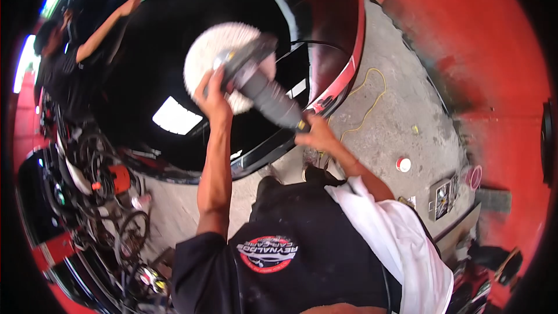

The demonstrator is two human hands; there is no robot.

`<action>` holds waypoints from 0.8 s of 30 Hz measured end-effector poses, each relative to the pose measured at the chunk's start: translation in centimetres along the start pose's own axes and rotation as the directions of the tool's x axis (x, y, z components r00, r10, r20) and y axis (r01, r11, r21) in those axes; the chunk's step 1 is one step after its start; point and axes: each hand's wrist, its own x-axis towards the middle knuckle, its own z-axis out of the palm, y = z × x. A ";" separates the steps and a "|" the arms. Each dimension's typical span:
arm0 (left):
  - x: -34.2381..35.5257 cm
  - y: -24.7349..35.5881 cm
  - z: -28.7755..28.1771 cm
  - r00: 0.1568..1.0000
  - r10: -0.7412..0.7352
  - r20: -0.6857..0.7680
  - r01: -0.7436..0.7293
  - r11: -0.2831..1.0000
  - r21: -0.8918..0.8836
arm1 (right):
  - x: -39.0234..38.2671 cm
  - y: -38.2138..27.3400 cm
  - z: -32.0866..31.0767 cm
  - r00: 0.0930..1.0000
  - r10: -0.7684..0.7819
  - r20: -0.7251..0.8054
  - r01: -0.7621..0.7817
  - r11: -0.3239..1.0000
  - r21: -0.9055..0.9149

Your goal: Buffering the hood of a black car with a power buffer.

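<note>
The black and grey power polisher (268, 97), long-bodied and with a round white woolly pad (210, 46), is above the glossy black curved car panel (148, 75), at 12 o'clock from the person; whether the pad presses there I cannot tell, because of blur. Its long axis runs from the pad at 10 o'clock to the tail at 4 o'clock

The left hand (214, 97) is nearer to the pad: its fingers are curled on the head end of the tool, though blur hides how tightly. The right hand (318, 132) has its fingers closed around the tail, at 4 o'clock from the left hand

Farther out, a thin yellow cord (384, 84) loops at 2 o'clock over the grey concrete floor (418, 113), and a small white and red round container (403, 164) stands at 3 o'clock. At 10 o'clock another person in dark clothes (70, 75) extends an arm over the panel
</note>
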 end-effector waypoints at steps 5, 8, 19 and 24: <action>-4.4 1.5 -5.5 0.996 0.024 0.086 -0.028 0.999 0.044 | -3.3 1.2 6.4 0.987 0.096 0.132 -0.102 0.994 0.045; -4.7 2.2 -9.3 0.997 0.046 0.063 -0.053 0.991 0.119 | -4.5 -2.4 9.3 0.967 0.171 0.188 -0.181 0.983 0.033; -1.6 0.1 -5.1 0.990 0.098 0.101 -0.119 0.967 0.227 | -5.0 -3.0 12.3 0.968 0.176 -0.179 -0.183 0.983 -0.020; -3.7 -4.9 2.7 0.964 0.032 0.266 -0.105 0.959 0.264 | -6.0 3.0 7.1 0.944 0.272 -0.185 -0.246 0.957 0.152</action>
